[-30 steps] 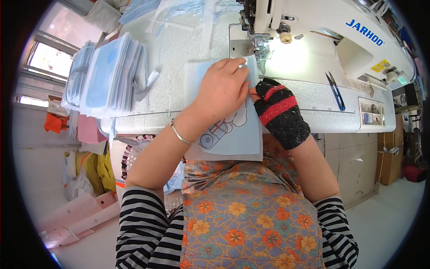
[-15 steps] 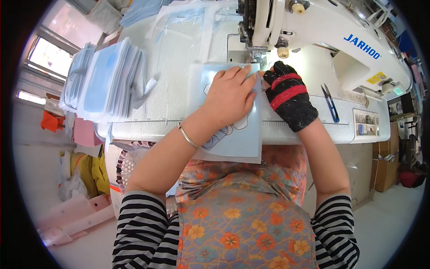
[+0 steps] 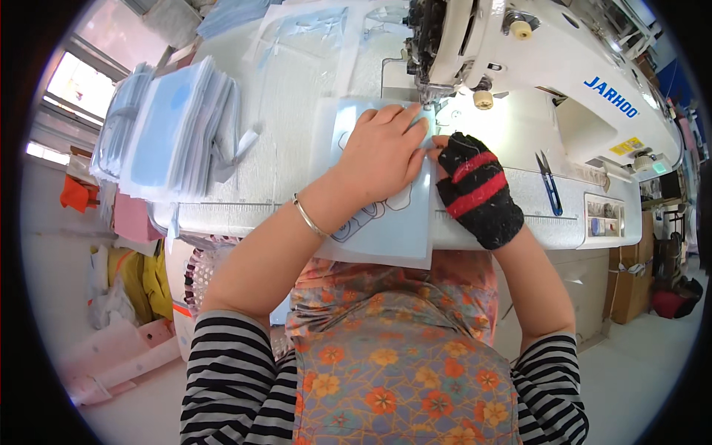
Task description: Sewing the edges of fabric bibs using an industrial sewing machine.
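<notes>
Under my left hand lies a pale blue rectangular sheet with dark outline drawing on it and a whitish border. That hand rests flat on it, fingers stretched toward the needle area of a white sewing machine. My right hand, in a black fingerless glove with red stripes, is at the sheet's right edge. Its thumb and forefinger look pinched on that edge; the other fingers are curled. The sheet's far right corner is by the presser foot, and its near end overhangs the table edge.
A thick stack of blue and white pieces stands on the left of the table. Blue-handled thread snips lie to the right, near a small parts tray. More translucent sheets lie at the back.
My right hand has slid toward me along the sheet's right edge. The left hand stays flat on the sheet. The whole view has shifted slightly.
</notes>
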`<action>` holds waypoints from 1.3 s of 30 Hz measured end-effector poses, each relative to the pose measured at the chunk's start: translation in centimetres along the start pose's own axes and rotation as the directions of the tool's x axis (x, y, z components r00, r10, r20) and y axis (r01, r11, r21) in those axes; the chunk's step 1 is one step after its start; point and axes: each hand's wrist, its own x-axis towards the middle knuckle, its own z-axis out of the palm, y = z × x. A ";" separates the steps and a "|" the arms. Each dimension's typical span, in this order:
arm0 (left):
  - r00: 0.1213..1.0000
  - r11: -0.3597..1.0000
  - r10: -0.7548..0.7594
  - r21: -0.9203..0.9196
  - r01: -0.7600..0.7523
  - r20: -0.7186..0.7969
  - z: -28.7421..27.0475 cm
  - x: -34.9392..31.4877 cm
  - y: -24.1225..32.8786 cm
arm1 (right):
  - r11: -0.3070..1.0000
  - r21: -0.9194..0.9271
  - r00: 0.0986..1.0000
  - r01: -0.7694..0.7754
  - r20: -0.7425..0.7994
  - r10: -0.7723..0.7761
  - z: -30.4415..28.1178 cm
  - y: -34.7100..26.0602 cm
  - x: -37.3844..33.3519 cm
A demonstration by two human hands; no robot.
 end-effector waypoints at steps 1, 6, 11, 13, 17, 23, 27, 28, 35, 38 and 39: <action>1.000 1.000 -0.002 -0.002 0.002 0.001 0.1 0.1 -0.1 | 1.000 0.001 1.000 -0.001 0.003 0.001 0.1 0.0 -0.4; 1.000 1.000 0.015 0.004 -0.014 -0.021 0.3 0.2 -0.3 | 0.997 -0.021 0.997 0.078 0.005 -0.078 0.3 -0.4 -0.6; 0.996 1.000 -0.010 0.001 0.010 0.090 -0.8 -1.4 1.6 | 0.998 0.012 0.997 0.067 0.049 -0.067 0.6 0.0 -1.1; 0.988 0.999 -0.039 -0.023 0.043 0.153 -1.7 -2.0 2.5 | 0.998 0.016 0.998 0.052 0.039 -0.053 0.6 0.0 -1.2; 0.980 0.993 -0.051 -0.091 0.070 0.194 -2.3 -2.4 2.8 | 0.998 0.053 0.998 0.020 0.054 -0.023 0.1 -0.5 -1.0; 0.993 0.991 -0.007 -0.130 0.022 0.115 -2.0 -2.0 2.2 | 1.000 0.025 0.997 0.000 0.079 -0.002 0.9 0.0 -1.1; 0.998 0.991 0.023 -0.137 -0.016 0.053 -1.6 -1.8 1.8 | 1.000 0.026 0.998 0.014 0.052 -0.016 0.8 0.1 -0.8; 0.998 0.990 0.025 -0.138 -0.017 0.054 -1.5 -1.7 1.6 | 1.000 0.025 0.999 0.012 0.052 -0.013 0.7 0.2 -0.7; 0.999 0.990 0.045 -0.132 -0.046 -0.012 -0.5 -0.4 0.4 | 0.998 -0.040 0.996 0.046 0.080 -0.042 0.7 2.2 0.1; 0.998 0.993 0.039 -0.107 -0.043 -0.044 0.0 0.3 -0.7 | 0.998 -0.047 0.996 0.038 0.082 -0.034 0.9 2.2 0.6; 0.997 0.994 0.051 -0.095 -0.056 -0.052 0.1 0.6 -1.1 | 0.998 -0.048 0.996 0.027 0.082 -0.023 1.0 2.1 0.8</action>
